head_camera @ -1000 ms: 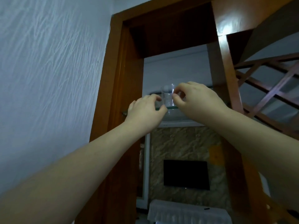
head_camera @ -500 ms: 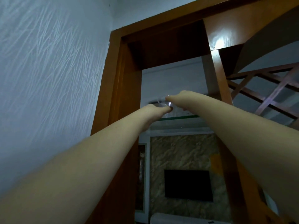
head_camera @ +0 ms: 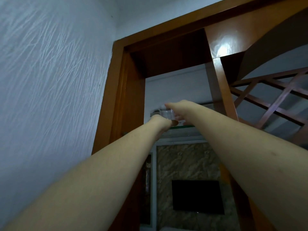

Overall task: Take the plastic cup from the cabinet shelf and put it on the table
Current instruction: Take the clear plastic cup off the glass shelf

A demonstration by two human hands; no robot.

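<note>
1. Forearms first: both reach up and forward from the bottom corners and converge on one spot at the glass shelf in the wooden cabinet frame.
2. Left hand comes up from below-left, its knuckles at the cup's lower left side. Fingers curl inward against the cup; exact contact is hidden behind the hand.
3. Right hand comes from the right and sits higher, with fingers wrapped on the right wall of the cup and thumb near the rim.
4. Clear plastic cup sits between the two hands, upright, long axis vertical, rim up. Both hands look closed on it. Base appears at or just above the shelf edge; can't tell if it's lifted, the view is dim and blurred there.
5. Key relation: cup is at full arm's reach, above head level, near the front edge of the shelf. Way out is toward the body and down.
6. Clearance: left upright of the frame is close beside the left hand, the inner post is well apart on the right. Open air below the shelf down to the TV wall beyond.
7. Table isn't in view; placement is all still to do.
</note>
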